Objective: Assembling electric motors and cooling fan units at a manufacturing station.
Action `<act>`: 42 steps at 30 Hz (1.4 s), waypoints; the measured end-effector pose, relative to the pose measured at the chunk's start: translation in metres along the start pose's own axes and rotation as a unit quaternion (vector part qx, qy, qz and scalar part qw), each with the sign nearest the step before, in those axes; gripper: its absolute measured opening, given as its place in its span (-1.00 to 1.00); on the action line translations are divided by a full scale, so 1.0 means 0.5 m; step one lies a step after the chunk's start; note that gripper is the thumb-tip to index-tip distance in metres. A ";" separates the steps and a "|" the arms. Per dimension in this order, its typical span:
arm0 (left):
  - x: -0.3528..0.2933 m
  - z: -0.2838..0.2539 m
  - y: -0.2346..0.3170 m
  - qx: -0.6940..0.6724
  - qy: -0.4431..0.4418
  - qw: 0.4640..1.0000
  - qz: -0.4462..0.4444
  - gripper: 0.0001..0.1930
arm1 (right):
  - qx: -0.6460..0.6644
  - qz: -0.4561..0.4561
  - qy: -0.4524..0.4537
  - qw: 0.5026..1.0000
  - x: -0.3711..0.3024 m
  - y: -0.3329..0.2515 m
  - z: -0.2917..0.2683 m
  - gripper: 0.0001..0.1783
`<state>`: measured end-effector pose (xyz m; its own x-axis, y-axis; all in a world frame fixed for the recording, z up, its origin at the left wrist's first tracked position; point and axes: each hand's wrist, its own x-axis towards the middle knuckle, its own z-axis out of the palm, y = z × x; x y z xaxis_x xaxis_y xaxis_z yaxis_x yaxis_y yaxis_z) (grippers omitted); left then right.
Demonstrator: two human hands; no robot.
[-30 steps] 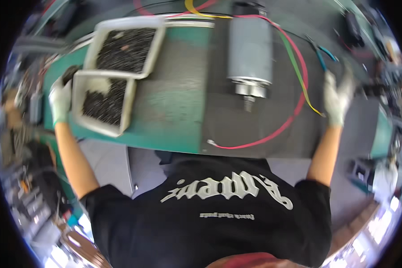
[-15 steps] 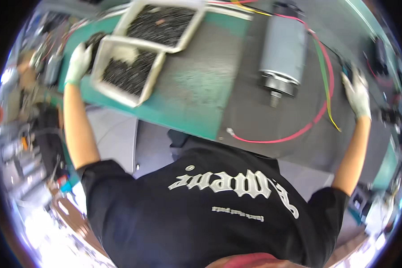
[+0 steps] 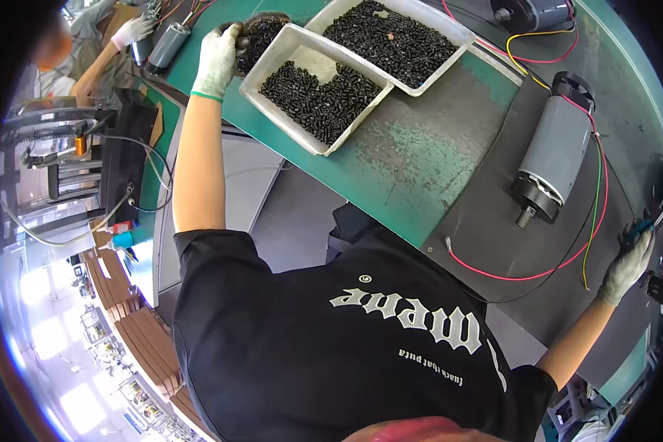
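My left hand [image 3: 219, 60], in a white glove with darkened fingertips, has its fingers curled at the near-left edge of a round dish [image 3: 281, 15] filled with small black pieces. Beside the dish stands a white tray [image 3: 293, 131], partly filled with short black cylindrical pieces. At the far right, my gloved right hand [image 3: 629, 264] is closed around a teal-handled tool [image 3: 641, 227], whose working end is unclear. A grey cylindrical motor [image 3: 558, 151] with a threaded shaft lies between my hands, nearer the right one. A red lead [image 3: 519, 278] loops from it across the dark mat.
A second white tray [image 3: 460, 46] of black pieces sits behind the first. Another motor [image 3: 535, 12] lies at the far edge. Beyond the left bench edge, another person's gloved hand [image 3: 134, 32] is by a grey motor [image 3: 169, 47]. Stacked cardboard [image 3: 146, 346] stands at lower left.
The view has turned, shifting the bench rightward and making it sharper. My left fingers have curled in at the dish edge. My right fingers, spread before, now close around the teal-handled tool.
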<state>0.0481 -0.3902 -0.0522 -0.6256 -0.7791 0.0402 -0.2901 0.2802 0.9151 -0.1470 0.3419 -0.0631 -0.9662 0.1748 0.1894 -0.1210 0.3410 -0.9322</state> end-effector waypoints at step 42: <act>-0.577 0.475 0.348 -0.540 -0.326 0.774 -0.062 -0.84 | -0.319 -0.459 -0.097 0.824 -0.241 -0.307 0.163 -0.39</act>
<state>0.0059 0.0167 0.0002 -0.9757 -0.2162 0.0364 0.1772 -0.6800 0.7115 -0.0304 0.1933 0.0321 -0.5607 -0.5568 0.6128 -0.7357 0.6746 -0.0602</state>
